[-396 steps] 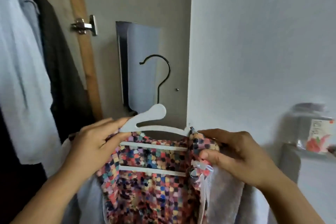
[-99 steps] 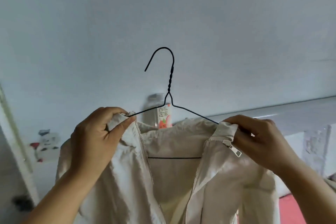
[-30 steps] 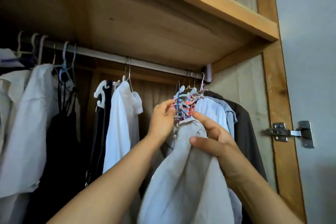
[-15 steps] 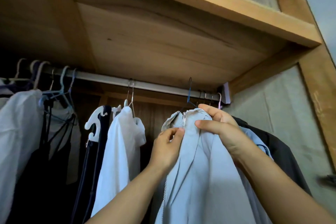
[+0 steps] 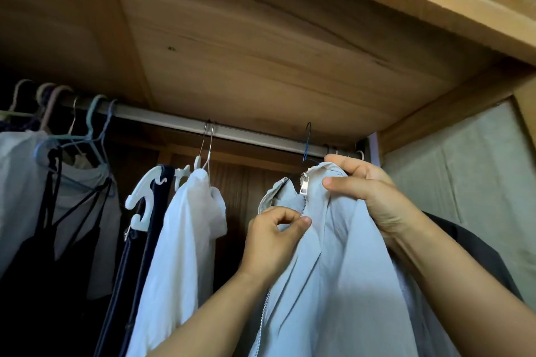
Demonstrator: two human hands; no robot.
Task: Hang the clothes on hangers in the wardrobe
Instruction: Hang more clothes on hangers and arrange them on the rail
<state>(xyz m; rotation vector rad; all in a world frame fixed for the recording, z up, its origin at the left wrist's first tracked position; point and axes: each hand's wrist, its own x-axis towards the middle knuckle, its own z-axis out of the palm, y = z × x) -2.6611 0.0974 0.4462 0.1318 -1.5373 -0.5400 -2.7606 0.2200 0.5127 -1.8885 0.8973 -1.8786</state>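
- Under the wooden shelf (image 5: 290, 38) filling the upper half of the head view, a pale zip-up jacket (image 5: 333, 284) hangs at lower centre, its dark wire hanger hook (image 5: 308, 139) over the metal rail (image 5: 232, 132) towards the right end.
- At centre, the left hand (image 5: 272, 243) pinches the jacket's zip edge between thumb and forefinger, just below the zip pull (image 5: 303, 186).
- At centre right, the right hand (image 5: 374, 200) grips the collar and shoulder, fingers curled over the top of the fabric and thumb pressed across the front.
- Left of the jacket on the same rail hang a white shirt (image 5: 185, 255), a dark garment on a white plastic hanger (image 5: 145, 200), a black strappy top (image 5: 52, 211) and another white garment (image 5: 14, 182) at the far left; a dark coat (image 5: 478, 255) shows at the right edge behind the forearm.
- Judged from this 1 view, the jacket is already on the rail and only needs straightening; whether more clothes wait outside the frame cannot be told.
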